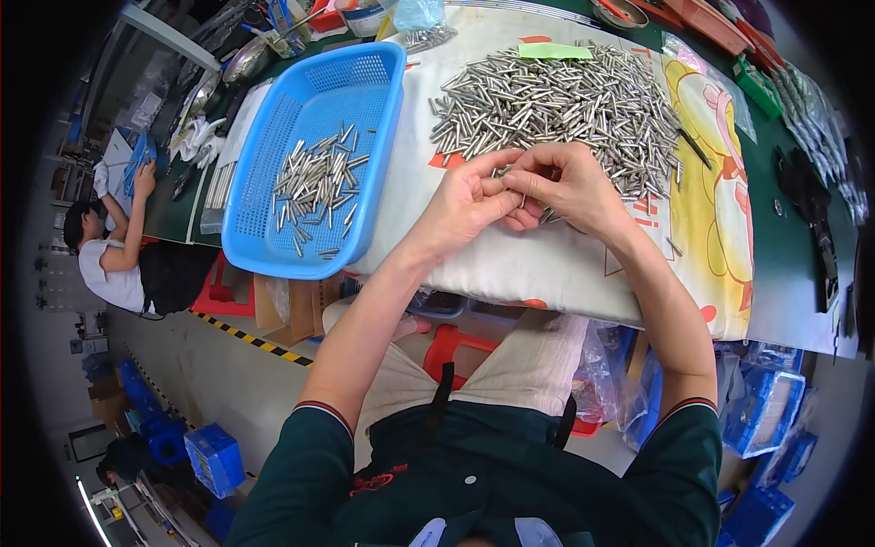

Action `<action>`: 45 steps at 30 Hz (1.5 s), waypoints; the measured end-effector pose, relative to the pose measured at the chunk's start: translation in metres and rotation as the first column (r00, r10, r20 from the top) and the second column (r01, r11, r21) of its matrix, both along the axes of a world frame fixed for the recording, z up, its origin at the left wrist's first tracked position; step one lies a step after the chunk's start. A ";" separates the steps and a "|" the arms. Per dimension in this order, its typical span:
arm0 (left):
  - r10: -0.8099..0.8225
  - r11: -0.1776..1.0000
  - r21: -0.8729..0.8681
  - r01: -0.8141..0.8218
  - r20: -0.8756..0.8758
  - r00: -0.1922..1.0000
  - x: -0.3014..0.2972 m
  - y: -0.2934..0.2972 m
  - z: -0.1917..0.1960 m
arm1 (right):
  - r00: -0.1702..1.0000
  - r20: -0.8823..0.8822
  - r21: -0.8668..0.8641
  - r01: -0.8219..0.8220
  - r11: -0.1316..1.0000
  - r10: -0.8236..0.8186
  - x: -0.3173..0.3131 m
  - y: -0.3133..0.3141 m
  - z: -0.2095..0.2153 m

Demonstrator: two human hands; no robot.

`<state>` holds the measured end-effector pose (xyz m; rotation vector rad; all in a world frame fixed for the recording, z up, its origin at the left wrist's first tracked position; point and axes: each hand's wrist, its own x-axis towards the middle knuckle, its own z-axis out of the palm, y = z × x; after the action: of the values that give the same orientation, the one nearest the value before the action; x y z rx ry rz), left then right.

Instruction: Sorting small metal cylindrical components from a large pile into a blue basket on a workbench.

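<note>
A big heap of short silver metal pins lies on a white printed cloth spread over the bench. My left hand and my right hand meet at the heap's near edge. Both pinch thin metal pins between fingertips, and the right hand holds a few more under its palm. To the left, a blue plastic basket holds several of the same pins scattered on its mesh floor.
A green paper slip lies on the far side of the heap. Dark tools and bagged parts line the green bench at right. Another person sits at left. Blue crates stand on the floor below.
</note>
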<state>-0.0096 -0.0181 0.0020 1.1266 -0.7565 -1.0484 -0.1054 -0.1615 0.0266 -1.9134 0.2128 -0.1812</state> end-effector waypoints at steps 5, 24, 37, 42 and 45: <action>-0.084 0.996 0.032 0.083 0.027 0.996 0.001 0.001 0.005 | 0.998 -0.041 0.053 -0.053 0.997 0.055 0.000 -0.005 0.000; 0.350 0.916 -0.395 -0.066 0.710 0.611 -0.001 -0.003 0.004 | 0.946 -0.157 0.929 0.043 0.369 0.284 -0.004 -0.012 -0.017; 0.356 0.920 -0.355 -0.164 0.584 0.729 0.000 -0.004 0.000 | 0.968 -0.168 0.943 0.103 0.316 0.188 -0.003 0.003 -0.013; 0.511 0.859 -0.197 -0.472 0.307 0.802 -0.003 -0.001 0.002 | 0.992 -0.081 0.461 0.128 0.878 -0.101 -0.006 0.002 0.004; 0.297 0.955 -0.086 -0.285 0.182 0.938 0.001 0.002 -0.002 | 0.950 0.204 0.134 0.213 0.968 -0.237 -0.003 0.008 -0.004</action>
<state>-0.0086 -0.0164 0.0004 1.2585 -0.7398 -0.6703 -0.1083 -0.1539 0.0223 -1.7403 0.2871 -0.5209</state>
